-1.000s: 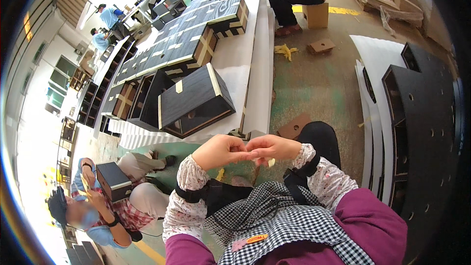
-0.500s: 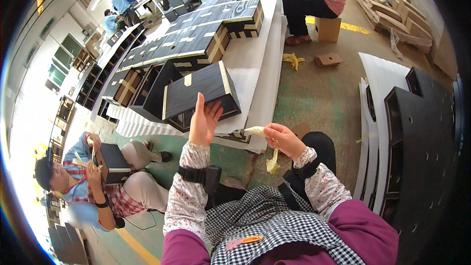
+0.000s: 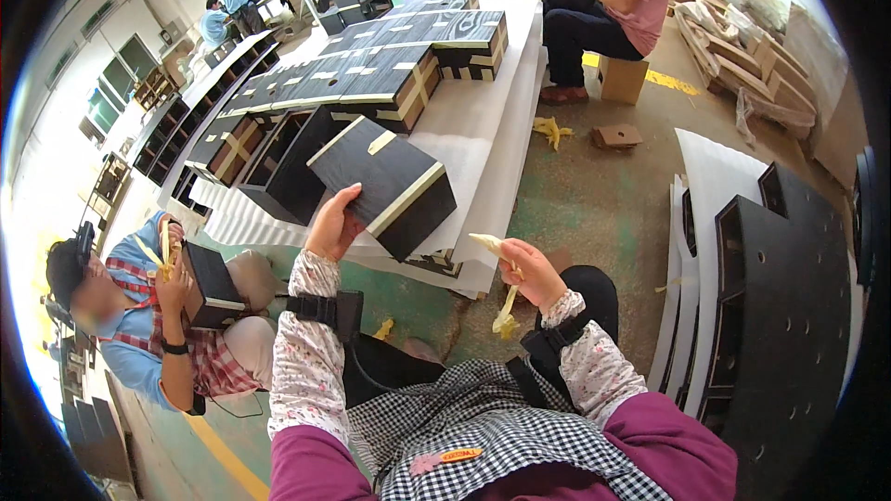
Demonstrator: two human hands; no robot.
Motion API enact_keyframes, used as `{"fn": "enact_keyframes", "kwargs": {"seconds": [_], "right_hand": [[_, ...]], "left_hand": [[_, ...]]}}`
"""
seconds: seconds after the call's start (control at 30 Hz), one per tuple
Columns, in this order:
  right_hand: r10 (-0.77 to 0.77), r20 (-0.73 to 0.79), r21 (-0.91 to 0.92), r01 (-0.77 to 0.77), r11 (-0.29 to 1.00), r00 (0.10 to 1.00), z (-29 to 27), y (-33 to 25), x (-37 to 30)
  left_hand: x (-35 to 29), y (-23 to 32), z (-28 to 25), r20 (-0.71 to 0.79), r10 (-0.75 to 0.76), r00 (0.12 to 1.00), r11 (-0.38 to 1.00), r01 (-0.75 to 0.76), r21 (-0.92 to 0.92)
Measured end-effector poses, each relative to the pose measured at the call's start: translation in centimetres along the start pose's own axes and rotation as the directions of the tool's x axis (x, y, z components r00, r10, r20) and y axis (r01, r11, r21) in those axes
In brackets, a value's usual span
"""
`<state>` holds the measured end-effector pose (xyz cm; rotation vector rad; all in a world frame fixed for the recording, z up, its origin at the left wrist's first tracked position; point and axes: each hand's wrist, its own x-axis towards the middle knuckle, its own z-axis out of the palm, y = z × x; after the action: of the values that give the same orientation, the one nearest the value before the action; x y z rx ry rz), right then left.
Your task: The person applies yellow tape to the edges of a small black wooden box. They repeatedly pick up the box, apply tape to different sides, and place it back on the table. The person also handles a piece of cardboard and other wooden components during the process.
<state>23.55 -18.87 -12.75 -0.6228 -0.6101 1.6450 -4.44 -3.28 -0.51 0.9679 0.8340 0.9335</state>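
Note:
A black wooden box (image 3: pixel 385 181) with pale masking tape along one edge and a short piece on its upper face is tilted at the near end of the table. My left hand (image 3: pixel 336 224) grips its near left edge, thumb on the upper face, the other fingers partly hidden. To the right, apart from the box, my right hand (image 3: pixel 534 271) is closed on a crumpled strip of pale yellow masking tape (image 3: pixel 506 315). One end of the strip sticks out to the left and the other dangles below.
Several taped black boxes (image 3: pixel 371 70) stand on the white-sheeted table (image 3: pixel 483 144). At left, a seated person (image 3: pixel 158 306) handles tape and a box. Black panels (image 3: pixel 780 288) with white foam sheets are stacked at right. Tape scraps (image 3: pixel 554 132) and brown pieces (image 3: pixel 616 136) lie on the floor.
My left hand has gone from open beside the box to gripping its near left edge. The box has turned and tilted. My right hand still holds the tape, slightly lower.

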Motion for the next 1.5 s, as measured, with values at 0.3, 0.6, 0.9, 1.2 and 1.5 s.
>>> {"fn": "enact_keyframes", "kwargs": {"seconds": [0.3, 0.6, 0.9, 1.2, 1.5], "right_hand": [[0.002, -0.067, -0.049, -0.006, 0.999, 0.998, 0.2, 0.0, -0.1], [0.012, -0.072, -0.055, -0.016, 0.998, 0.997, 0.0, 0.9, 0.3], [0.029, -0.082, -0.101, -0.037, 0.994, 0.996, -0.1, 0.5, 0.2], [0.054, -0.082, -0.138, -0.065, 0.988, 0.995, 0.1, 1.3, 0.5], [0.061, -0.104, -0.151, -0.076, 0.986, 0.993, 0.0, 1.4, 0.4]], "left_hand": [[-2.8, 4.6, 1.4, -0.018, 0.434, 0.901, 0.193, -0.073, 0.978], [-1.1, -0.8, 11.1, 0.476, 0.622, 0.622, -0.165, -0.49, 0.856], [0.6, -0.9, 10.5, 0.36, 0.659, 0.661, -0.009, -0.471, 0.882], [1.1, -1.5, 10.8, 0.331, 0.666, 0.669, 0.084, -0.508, 0.857], [0.9, -1.6, 10.7, 0.338, 0.67, 0.661, 0.059, -0.501, 0.863]]}}
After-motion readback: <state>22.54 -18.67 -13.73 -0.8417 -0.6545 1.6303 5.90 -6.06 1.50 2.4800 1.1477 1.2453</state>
